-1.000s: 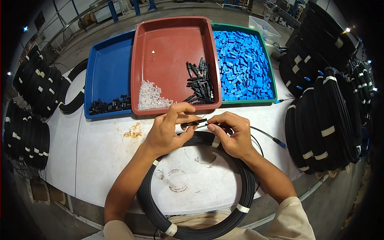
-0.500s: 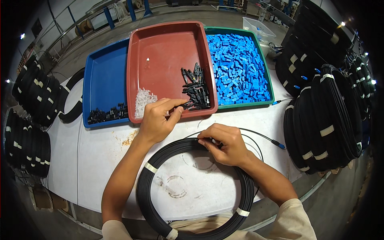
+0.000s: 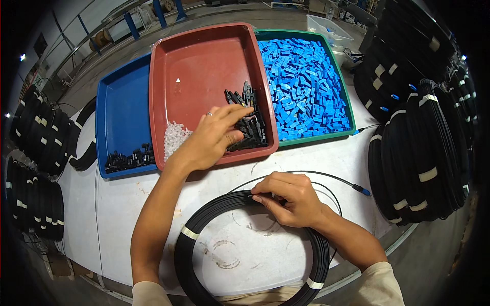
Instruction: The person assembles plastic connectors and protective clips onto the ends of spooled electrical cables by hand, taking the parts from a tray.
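My left hand (image 3: 210,136) reaches over the near right part of the red tray (image 3: 206,61), its thumb and forefinger apart above a heap of black connector parts (image 3: 256,130). Nothing shows between those fingers. Thumb and fingers of my right hand (image 3: 290,198) pinch the black cable at the top of a coil (image 3: 187,260), which is bound with pale tape bands. The exact strand between the fingertips is hidden. From the coil a loose cable end runs right to a blue-tipped connector (image 3: 361,190) on the white tabletop.
Small clear pieces (image 3: 175,136) lie in the red tray's near left corner. Left of it, a blue tray (image 3: 122,102) holds black parts; on the right, a green tray (image 3: 351,115) is full of blue connector pieces (image 3: 306,92). Stacked cable coils (image 3: 416,158) flank the table.
My left hand has moved farther into the red tray, over the black parts, and its fingers have spread. My right hand keeps its pinch on the coil. The whole view has shifted slightly.
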`<state>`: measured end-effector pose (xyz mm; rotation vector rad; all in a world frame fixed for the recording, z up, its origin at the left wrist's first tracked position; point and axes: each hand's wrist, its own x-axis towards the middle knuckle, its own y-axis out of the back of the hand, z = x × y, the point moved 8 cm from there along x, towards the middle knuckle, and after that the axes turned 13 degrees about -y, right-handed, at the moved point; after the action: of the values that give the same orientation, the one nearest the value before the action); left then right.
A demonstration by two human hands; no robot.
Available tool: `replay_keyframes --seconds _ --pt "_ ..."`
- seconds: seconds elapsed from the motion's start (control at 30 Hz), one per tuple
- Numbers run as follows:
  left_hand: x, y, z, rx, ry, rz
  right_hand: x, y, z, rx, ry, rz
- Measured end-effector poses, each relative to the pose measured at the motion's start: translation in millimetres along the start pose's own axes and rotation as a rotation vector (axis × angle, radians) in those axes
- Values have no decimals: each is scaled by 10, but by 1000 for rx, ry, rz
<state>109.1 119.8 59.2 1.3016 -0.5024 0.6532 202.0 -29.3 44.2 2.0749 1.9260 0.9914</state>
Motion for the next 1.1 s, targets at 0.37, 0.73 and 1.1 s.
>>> replay_keyframes --seconds 0.37,0.73,1.1 --pt "-276 -34 -250 -74 344 -307 37 0 -28 6 -18 -23" --pt "-182 -213 -360 -201 369 -287 32 16 -49 15 -34 -24" --pt "0 -127 -202 -215 188 -168 37 42 -56 14 -10 -5"
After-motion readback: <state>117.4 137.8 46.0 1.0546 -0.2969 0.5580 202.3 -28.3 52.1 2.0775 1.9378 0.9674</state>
